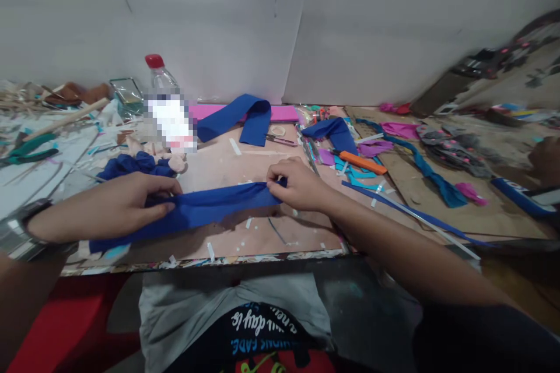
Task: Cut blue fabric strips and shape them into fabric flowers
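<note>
Two hands of mine are at one blue cloth strip (219, 205), stretched across the near part of the table (214, 166). My right hand (297, 183) has thumb and fingers clamped on its end; my left hand (144, 204) lies over the other part, and I cannot tell whether it pinches. Beyond stands a red-capped clear bottle (164, 80), its front and contents blurred out. At right leans a dark flask (452, 86). My shirt (201, 341) reads "a new", "day is" and "FADE".
</note>
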Tool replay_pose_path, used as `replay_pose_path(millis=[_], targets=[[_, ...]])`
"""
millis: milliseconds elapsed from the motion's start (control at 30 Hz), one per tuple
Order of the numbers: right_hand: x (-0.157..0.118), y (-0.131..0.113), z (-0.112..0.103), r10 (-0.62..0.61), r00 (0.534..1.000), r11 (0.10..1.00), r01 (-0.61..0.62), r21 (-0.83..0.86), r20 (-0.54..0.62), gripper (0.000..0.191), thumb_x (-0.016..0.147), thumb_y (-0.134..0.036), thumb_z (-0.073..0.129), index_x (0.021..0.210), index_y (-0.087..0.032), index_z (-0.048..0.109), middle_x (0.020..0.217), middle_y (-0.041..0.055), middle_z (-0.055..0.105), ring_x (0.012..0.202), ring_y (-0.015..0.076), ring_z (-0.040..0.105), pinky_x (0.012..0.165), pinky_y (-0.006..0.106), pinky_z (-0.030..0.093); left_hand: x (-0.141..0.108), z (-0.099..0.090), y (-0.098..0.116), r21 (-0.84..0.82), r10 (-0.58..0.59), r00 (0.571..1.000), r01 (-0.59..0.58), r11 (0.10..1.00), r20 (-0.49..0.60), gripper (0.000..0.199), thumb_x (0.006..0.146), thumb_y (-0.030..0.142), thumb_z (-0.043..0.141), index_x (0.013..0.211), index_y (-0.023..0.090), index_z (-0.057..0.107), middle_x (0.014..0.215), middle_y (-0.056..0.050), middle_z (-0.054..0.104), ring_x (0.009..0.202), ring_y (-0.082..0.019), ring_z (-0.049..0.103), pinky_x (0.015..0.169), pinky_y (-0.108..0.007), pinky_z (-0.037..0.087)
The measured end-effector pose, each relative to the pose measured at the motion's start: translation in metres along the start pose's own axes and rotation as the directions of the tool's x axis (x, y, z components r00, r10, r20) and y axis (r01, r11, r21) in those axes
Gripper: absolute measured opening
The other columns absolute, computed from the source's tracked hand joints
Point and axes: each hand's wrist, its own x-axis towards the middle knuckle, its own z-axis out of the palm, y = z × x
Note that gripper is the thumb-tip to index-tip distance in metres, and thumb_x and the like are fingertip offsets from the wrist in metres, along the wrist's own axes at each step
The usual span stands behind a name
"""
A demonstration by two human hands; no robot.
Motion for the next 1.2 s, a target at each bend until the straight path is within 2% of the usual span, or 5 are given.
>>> replay_pose_path(millis=[67, 200, 433, 567, 1200], targets=[[0.003, -0.009, 0.012, 0.000, 0.999, 1.000, 0.000, -0.010, 0.036, 0.013, 0.086, -0.022, 0.059, 0.079, -0.018, 0.069, 0.076, 0.0022, 0.073, 0.076, 0.0184, 0.063, 0.093, 0.038, 0.036, -0.001, 0.010, 0.006, -0.059, 0.027, 0.992, -0.020, 0.998, 0.123, 0.031, 0.095, 0.045, 0.054, 0.114, 0.028, 0.072, 0.097, -0.004, 0.079, 0.082, -0.023, 0.071, 0.070, -0.030, 0.050], [0.012, -0.026, 0.029, -0.032, 0.997, 0.997, 0.037, -0.061, 0.077, 0.014, 0.089, -0.024, 0.059, 0.085, -0.018, 0.071, 0.081, 0.0051, 0.075, 0.083, 0.0212, 0.063, 0.096, 0.041, 0.032, 0.019, 0.027, 0.029, -0.008, 0.046, 0.994, -0.045, 0.999, 0.097, 0.044, 0.094, 0.054, 0.058, 0.126, 0.025, 0.067, 0.102, -0.009, 0.078, 0.088, -0.027, 0.072, 0.072, -0.032, 0.046], [0.015, -0.020, 0.035, -0.144, 0.988, 0.985, 0.149, -0.086, 0.059, 0.018, 0.090, -0.027, 0.056, 0.086, -0.017, 0.071, 0.084, 0.0080, 0.074, 0.088, 0.0233, 0.062, 0.098, 0.045, 0.029, 0.080, 0.039, 0.049, -0.198, 0.273, 0.957, -0.250, 0.948, 0.097, 0.043, 0.102, 0.046, 0.042, 0.099, 0.016, 0.073, 0.090, -0.007, 0.075, 0.077, -0.019, 0.064, 0.070, -0.028, 0.042], [0.010, -0.007, 0.034, -0.157, 0.987, 0.986, 0.159, -0.057, 0.044, 0.017, 0.090, -0.027, 0.057, 0.087, -0.018, 0.071, 0.086, 0.0079, 0.074, 0.092, 0.0244, 0.063, 0.101, 0.046, 0.028, 0.097, 0.048, 0.047, -0.268, 0.285, 0.950, -0.244, 0.932, 0.126, 0.040, 0.099, 0.045, 0.045, 0.086, 0.016, 0.070, 0.072, -0.001, 0.065, 0.066, -0.016, 0.053, 0.065, -0.027, 0.037], [0.009, 0.019, 0.047, -0.299, 0.953, 0.954, 0.297, -0.048, -0.042, 0.015, 0.094, -0.023, 0.057, 0.090, -0.017, 0.070, 0.080, 0.0052, 0.075, 0.079, 0.0201, 0.064, 0.100, 0.044, 0.033, 0.119, 0.064, 0.038, -0.496, 0.270, 0.928, -0.113, 0.861, 0.258, 0.019, 0.088, 0.033, 0.056, 0.078, 0.017, 0.060, 0.067, 0.004, 0.048, 0.060, -0.011, 0.039, 0.058, -0.025, 0.030]])
